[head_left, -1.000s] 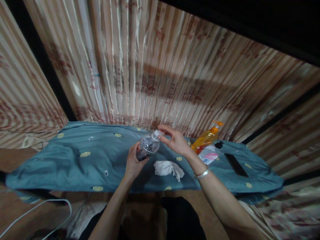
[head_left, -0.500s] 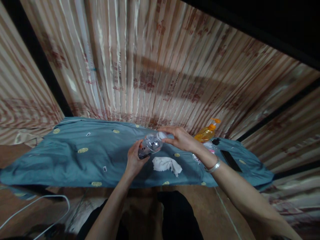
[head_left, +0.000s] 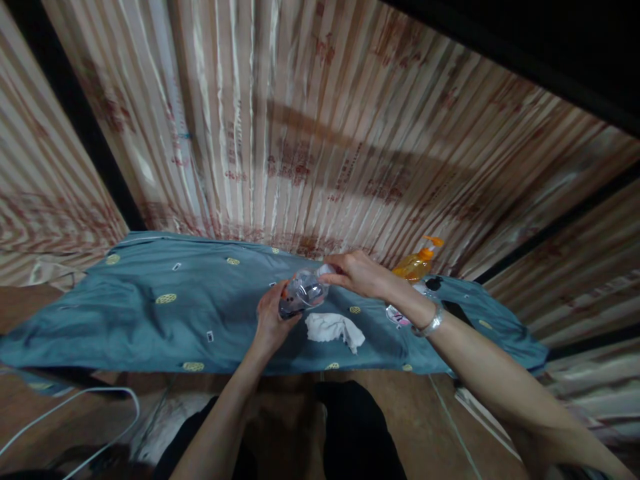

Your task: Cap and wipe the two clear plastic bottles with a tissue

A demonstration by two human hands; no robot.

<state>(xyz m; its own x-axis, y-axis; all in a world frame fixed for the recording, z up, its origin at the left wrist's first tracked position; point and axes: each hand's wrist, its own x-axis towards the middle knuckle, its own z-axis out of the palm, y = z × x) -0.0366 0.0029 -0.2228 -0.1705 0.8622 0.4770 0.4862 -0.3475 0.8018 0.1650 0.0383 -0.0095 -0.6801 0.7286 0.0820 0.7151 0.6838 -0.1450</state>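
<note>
Since a second ago the right hand (head_left: 359, 273) has closed down from a loose, raised reach onto the white cap (head_left: 326, 269) of the small clear plastic bottle (head_left: 303, 293), and the bottle has tipped lower. Its fingers now pinch the cap, while the left hand (head_left: 271, 319) wraps the bottle's dark-labelled base, holding it tilted above the blue-grey patterned cloth (head_left: 150, 320). With the cap still seated on the neck, any twisting looks only just begun. Just below the bottle a crumpled white tissue (head_left: 334, 329) lies on the cloth. Beyond the right wrist and its silver bangle (head_left: 429, 323) stand an orange pump bottle (head_left: 416, 264) and a black-capped bottle (head_left: 434, 283), near striped curtains (head_left: 300, 133).
</note>
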